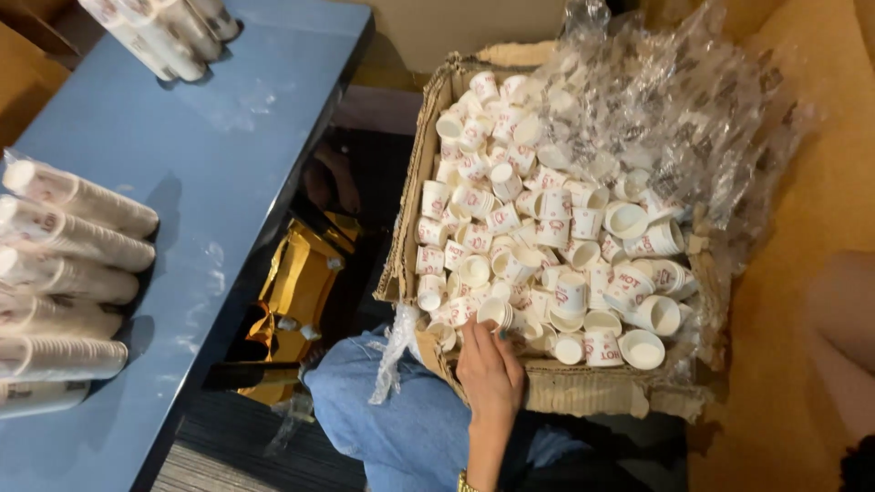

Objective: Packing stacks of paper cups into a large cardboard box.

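Note:
A torn cardboard box (583, 387) is heaped with several small white paper cups (547, 228) with red print. My right hand (489, 374) reaches over the box's near edge, and its fingers close on a short stack of nested cups (497, 314) at the front of the heap. A gold bracelet (467, 481) shows at that wrist. My left hand is out of sight. My knee in blue jeans (392, 410) is just left of the hand.
A blue table (200, 182) runs along the left, with plastic-wrapped sleeves of stacked cups (64, 273) at its near left and more sleeves (169, 32) at its far end. Crumpled clear plastic (674, 109) lines the box's far right. A gold foil bag (296, 292) lies on the floor between table and box.

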